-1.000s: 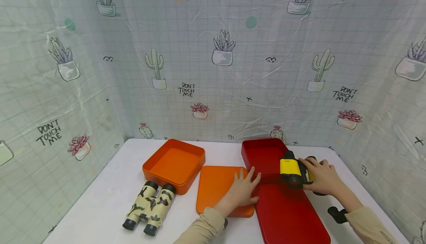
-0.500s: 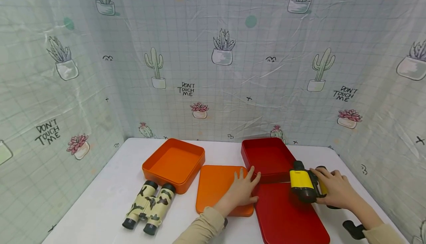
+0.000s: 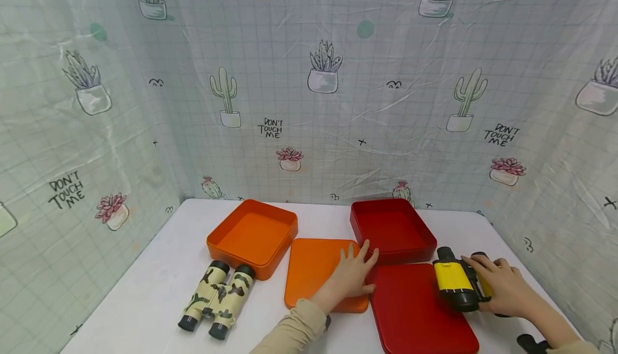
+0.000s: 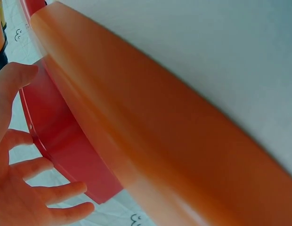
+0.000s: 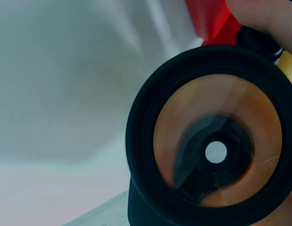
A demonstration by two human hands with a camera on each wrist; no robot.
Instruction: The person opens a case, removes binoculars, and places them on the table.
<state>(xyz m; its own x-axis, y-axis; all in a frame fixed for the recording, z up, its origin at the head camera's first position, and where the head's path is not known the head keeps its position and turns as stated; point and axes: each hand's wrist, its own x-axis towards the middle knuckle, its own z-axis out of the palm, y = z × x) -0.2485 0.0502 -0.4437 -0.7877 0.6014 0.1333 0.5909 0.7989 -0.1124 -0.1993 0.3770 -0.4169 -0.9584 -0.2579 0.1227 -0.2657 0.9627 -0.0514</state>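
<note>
My right hand (image 3: 507, 289) grips a pair of yellow and black binoculars (image 3: 453, 280) over the right edge of the red lid (image 3: 415, 311). In the right wrist view one round lens (image 5: 263, 108) of these binoculars fills much of the picture, with a finger (image 5: 268, 19) at top right. Fingers spread, my left hand (image 3: 345, 279) lies over the orange lid (image 3: 306, 271), its fingertips by the front wall of the red box (image 3: 386, 228). The left wrist view has this hand (image 4: 19, 188) beside the red wall (image 4: 75, 146), with the orange lid's edge (image 4: 136, 94) large in front.
An open orange box (image 3: 256, 233) stands at the back left of the white table (image 3: 140, 300). Camouflage binoculars (image 3: 217, 300) lie in front of it. A sheet printed with cacti (image 3: 299, 75) encloses the table at the back and sides.
My right hand has carried the yellow and black binoculars away from the red box, rightward and nearer to me. My left hand has stayed in place.
</note>
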